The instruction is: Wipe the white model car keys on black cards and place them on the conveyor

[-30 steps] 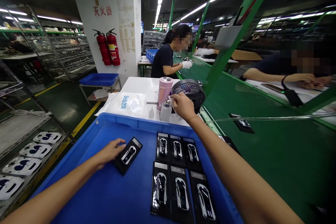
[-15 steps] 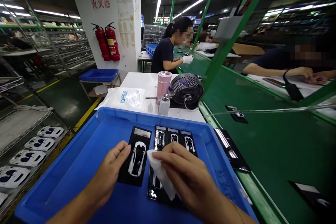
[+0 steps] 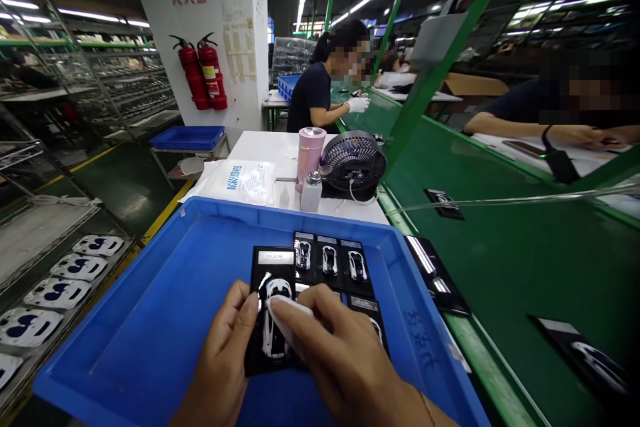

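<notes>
Your left hand (image 3: 225,340) grips the left edge of a black rectangular plaque bearing a white-and-black model car (image 3: 274,271), tilted up over the blue plastic tray (image 3: 160,300). Your right hand (image 3: 350,350) pinches a folded white cloth (image 3: 289,331) against the car. Just right and beyond, similar black plaques (image 3: 329,263) lie in the tray. Past its far rim stand a small white metal-capped bottle (image 3: 311,195), a pink cylindrical tumbler (image 3: 310,159) and a round black fan (image 3: 355,163).

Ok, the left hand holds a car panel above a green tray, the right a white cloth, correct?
The tray is blue, not green, as the head view shows. Above it, the left hand holds a car panel, the right hand a white cloth.
</notes>
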Tool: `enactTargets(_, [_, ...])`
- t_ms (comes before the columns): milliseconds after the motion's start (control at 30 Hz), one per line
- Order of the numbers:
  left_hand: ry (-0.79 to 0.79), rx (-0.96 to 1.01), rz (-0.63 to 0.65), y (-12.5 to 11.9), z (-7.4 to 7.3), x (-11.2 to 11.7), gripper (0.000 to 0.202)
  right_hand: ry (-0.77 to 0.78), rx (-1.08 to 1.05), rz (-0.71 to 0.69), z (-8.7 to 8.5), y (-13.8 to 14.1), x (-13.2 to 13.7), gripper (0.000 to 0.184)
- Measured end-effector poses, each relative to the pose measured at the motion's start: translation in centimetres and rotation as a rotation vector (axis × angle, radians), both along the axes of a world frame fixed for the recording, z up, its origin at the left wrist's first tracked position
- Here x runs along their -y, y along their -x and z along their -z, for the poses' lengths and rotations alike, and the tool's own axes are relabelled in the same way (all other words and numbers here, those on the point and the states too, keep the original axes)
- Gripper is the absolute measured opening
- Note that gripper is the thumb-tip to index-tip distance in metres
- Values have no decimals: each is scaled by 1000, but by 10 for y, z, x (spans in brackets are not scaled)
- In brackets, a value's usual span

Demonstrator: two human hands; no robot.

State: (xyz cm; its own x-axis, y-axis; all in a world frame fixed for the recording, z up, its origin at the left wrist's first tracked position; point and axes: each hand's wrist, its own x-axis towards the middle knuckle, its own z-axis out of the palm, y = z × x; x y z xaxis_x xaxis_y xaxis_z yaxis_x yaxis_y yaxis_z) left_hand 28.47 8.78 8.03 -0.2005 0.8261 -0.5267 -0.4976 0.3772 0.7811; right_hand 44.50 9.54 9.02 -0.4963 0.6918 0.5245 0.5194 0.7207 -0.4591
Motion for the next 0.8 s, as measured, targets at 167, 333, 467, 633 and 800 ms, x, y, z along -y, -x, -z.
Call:
enactTargets(167, [-57, -31, 46, -1, 3, 2, 34, -68, 14, 16, -4, -2, 2, 32])
enactTargets(333, [-93, -28, 62, 1, 6, 3, 34, -38, 24, 11, -7, -4, 1, 34])
enactTargets(467, [4, -27, -7, 2, 4, 0, 48, -58, -33, -40, -7, -7, 0, 33])
enactTargets(633, [-23, 100, 56, -6, -10, -7, 44, 80, -296, -29, -5, -14, -1, 42])
enactTargets(800, [-33, 129, 32, -8, -13, -6, 43, 102, -302, -72, 1, -4, 1, 43])
